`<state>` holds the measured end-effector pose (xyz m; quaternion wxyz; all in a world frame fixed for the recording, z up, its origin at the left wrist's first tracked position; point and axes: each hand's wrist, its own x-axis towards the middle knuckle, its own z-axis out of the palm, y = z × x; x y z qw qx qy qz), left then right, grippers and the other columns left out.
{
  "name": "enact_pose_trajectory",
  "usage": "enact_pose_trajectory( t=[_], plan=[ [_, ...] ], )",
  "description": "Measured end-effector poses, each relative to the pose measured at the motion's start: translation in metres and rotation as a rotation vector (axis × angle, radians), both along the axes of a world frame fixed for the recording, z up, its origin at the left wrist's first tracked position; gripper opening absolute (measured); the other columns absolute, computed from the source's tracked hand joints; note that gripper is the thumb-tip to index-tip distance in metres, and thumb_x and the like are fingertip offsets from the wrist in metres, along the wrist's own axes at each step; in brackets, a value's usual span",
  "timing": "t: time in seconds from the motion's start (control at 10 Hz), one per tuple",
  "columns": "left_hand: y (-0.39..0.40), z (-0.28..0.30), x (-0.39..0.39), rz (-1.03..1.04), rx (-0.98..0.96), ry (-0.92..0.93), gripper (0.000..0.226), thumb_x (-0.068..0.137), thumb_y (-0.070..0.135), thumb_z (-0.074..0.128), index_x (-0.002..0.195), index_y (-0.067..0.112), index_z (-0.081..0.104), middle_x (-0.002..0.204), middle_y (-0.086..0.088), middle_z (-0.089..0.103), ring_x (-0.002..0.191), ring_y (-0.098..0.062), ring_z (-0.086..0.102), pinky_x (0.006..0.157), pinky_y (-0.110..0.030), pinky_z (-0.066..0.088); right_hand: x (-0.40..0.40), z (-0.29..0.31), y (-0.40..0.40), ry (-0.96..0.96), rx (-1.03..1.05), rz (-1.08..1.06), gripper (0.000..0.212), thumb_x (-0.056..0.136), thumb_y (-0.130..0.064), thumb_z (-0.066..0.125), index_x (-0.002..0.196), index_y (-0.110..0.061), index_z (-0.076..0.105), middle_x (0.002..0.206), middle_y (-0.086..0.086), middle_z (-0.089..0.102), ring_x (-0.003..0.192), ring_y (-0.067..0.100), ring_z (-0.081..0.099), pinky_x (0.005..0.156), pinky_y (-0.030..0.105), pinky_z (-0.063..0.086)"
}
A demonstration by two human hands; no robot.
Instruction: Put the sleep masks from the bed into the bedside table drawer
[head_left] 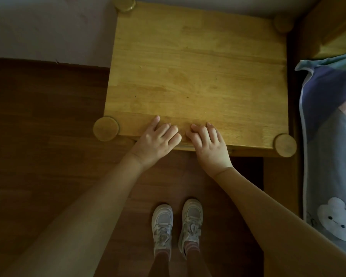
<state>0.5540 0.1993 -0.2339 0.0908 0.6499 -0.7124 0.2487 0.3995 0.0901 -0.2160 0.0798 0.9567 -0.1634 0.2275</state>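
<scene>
I look straight down on the wooden bedside table (198,66), whose top is bare. My left hand (156,140) and my right hand (208,142) lie side by side over its front edge, palms down, fingers bent loosely, holding nothing. Under the edge a thin strip of the drawer front (234,150) shows; the drawer looks closed and its handle is hidden. The bed (332,156) with a blue-grey cover and a white bear print runs along the right. No sleep mask is in view.
Round wooden post tops mark the table's corners, such as the front left post (106,128). Dark wooden floor (38,136) spreads left and below, where my two shoes (176,224) stand. A pale wall (38,31) fills the upper left.
</scene>
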Motion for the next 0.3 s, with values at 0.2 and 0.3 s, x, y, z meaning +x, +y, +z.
enact_pose_trajectory(
  t=[0.2,0.3],
  plan=[
    [-0.007,0.042,-0.005,0.081,0.239,0.127,0.034,0.069,0.009,0.072,0.094,0.013,0.049,0.098,-0.003,0.053,0.083,-0.018,0.055,0.069,-0.033,0.053,-0.001,0.022,0.003,0.272,0.15,-0.047,0.039,0.071,-0.014,0.074,0.105,-0.009,0.056,0.107,0.009,0.064,0.091,0.028,0.062,0.088,0.037,0.051],
    [-0.015,0.074,-0.011,0.172,0.357,0.251,0.04,0.062,0.033,0.081,0.09,0.015,0.06,0.094,-0.001,0.062,0.083,-0.018,0.062,0.06,-0.03,0.048,0.0,0.052,0.003,0.304,0.354,-0.028,0.044,0.067,-0.026,0.079,0.104,-0.011,0.06,0.106,0.008,0.062,0.096,0.029,0.061,0.085,0.039,0.052]
  ],
)
